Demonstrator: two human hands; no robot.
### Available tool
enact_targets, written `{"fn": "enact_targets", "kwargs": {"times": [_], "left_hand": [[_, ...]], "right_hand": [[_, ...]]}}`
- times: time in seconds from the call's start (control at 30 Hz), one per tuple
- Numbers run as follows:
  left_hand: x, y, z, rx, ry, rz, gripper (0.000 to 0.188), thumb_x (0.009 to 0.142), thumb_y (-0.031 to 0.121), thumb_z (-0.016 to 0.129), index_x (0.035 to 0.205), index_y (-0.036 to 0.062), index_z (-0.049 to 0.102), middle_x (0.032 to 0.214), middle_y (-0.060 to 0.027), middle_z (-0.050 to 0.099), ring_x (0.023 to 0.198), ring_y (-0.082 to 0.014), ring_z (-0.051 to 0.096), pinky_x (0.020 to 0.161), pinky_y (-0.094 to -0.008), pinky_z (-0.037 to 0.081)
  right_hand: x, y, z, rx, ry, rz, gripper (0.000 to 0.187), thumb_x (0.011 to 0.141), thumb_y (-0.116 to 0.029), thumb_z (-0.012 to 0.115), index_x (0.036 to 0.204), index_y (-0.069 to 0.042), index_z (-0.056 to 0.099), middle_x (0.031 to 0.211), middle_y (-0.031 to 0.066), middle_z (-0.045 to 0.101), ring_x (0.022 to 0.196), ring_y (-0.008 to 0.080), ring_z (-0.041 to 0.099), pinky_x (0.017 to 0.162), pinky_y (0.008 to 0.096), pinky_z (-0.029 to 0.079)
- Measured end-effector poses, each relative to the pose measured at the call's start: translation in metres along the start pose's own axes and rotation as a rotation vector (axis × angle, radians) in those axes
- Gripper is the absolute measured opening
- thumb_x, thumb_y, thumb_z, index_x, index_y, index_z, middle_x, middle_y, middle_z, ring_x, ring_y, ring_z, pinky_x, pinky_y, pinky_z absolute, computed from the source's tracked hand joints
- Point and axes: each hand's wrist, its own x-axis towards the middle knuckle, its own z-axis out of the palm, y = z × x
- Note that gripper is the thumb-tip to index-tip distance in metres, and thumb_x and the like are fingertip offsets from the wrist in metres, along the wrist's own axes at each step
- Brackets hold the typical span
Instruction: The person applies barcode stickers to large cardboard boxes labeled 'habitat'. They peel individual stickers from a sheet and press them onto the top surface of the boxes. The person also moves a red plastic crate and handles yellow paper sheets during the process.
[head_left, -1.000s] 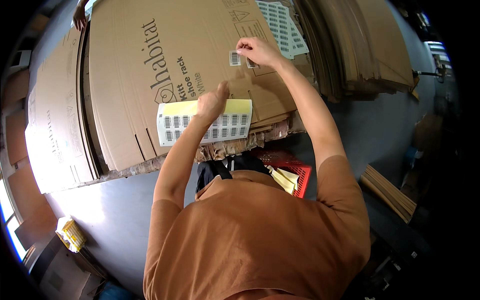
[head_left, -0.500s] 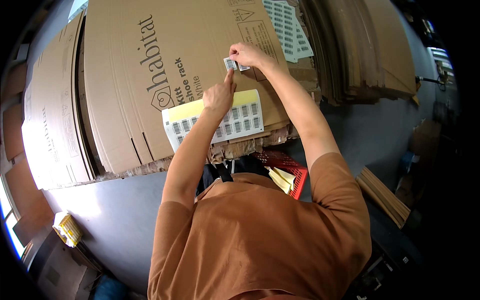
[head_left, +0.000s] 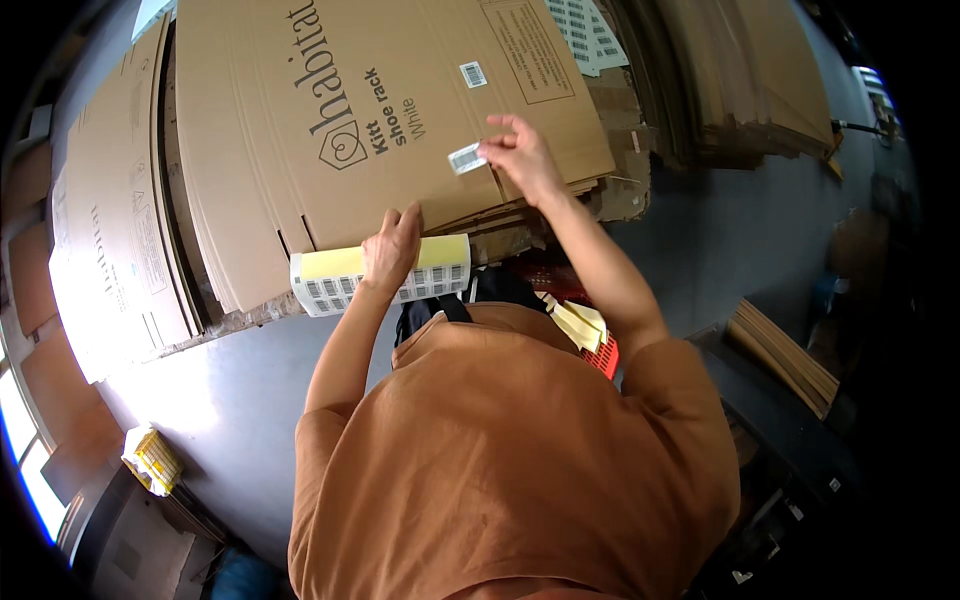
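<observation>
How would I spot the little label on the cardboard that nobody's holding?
Find the big brown cardboard sheet in the upper middle. Farther up it than the right hand, a small white barcode label lies flat. Unlike the similar label pinched in that hand, it lies untouched.

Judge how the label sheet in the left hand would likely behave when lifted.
The label sheet is probably floppy: it looks paper-thin and bows slightly. It's likely light for its size too, as only the left hand grasps it.
</observation>
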Motion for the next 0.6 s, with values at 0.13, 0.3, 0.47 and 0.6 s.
{"fn": "enact_targets", "kwargs": {"times": [0.13, 0.3, 0.47, 0.6], "left_hand": [[-0.016, -0.005, 0.002, -0.036, 0.127, 0.070, 0.012, 0.088, 0.018, 0.059, 0.095, 0.0110, 0.053, 0.089, -0.0107, 0.055, 0.065, -0.0344, 0.062, 0.055, -0.0459, 0.053], [-0.005, 0.001, 0.000, -0.050, 0.024, 0.011, 0.037, 0.091, 0.019, 0.057, 0.126, 0.0165, 0.048, 0.094, -0.0125, 0.057, 0.071, -0.0356, 0.063, 0.060, -0.0477, 0.053], [0.007, 0.004, 0.000, 0.077, -0.112, -0.016, 0.052, 0.095, 0.027, 0.051, 0.144, 0.0278, 0.035, 0.098, -0.0163, 0.056, 0.080, -0.0390, 0.065, 0.066, -0.0494, 0.054], [0.014, 0.010, 0.005, 0.108, -0.170, -0.052, 0.050, 0.095, 0.032, 0.051, 0.142, 0.0270, 0.036, 0.098, -0.0165, 0.055, 0.080, -0.0384, 0.065, 0.065, -0.0480, 0.055]], "right_hand": [[-0.031, 0.035, 0.058, 0.004, 0.117, -0.013, 0.049, 0.081, -0.001, 0.069, 0.125, 0.000, 0.047, 0.090, 0.0082, 0.067, 0.076, 0.0101, 0.061, 0.063, 0.0221, 0.048], [-0.021, 0.060, 0.065, -0.173, 0.277, -0.121, 0.049, 0.080, -0.002, 0.069, 0.123, 0.003, 0.048, 0.089, 0.0124, 0.068, 0.078, 0.0158, 0.064, 0.070, 0.0284, 0.052], [-0.014, 0.066, 0.067, -0.220, 0.288, -0.129, 0.048, 0.080, -0.004, 0.069, 0.123, 0.002, 0.048, 0.089, 0.0135, 0.069, 0.080, 0.0184, 0.066, 0.071, 0.0299, 0.052], [-0.011, 0.072, 0.073, -0.319, 0.308, -0.193, 0.049, 0.079, -0.004, 0.068, 0.123, 0.002, 0.048, 0.090, 0.0130, 0.070, 0.080, 0.0220, 0.067, 0.074, 0.0325, 0.052]]}}
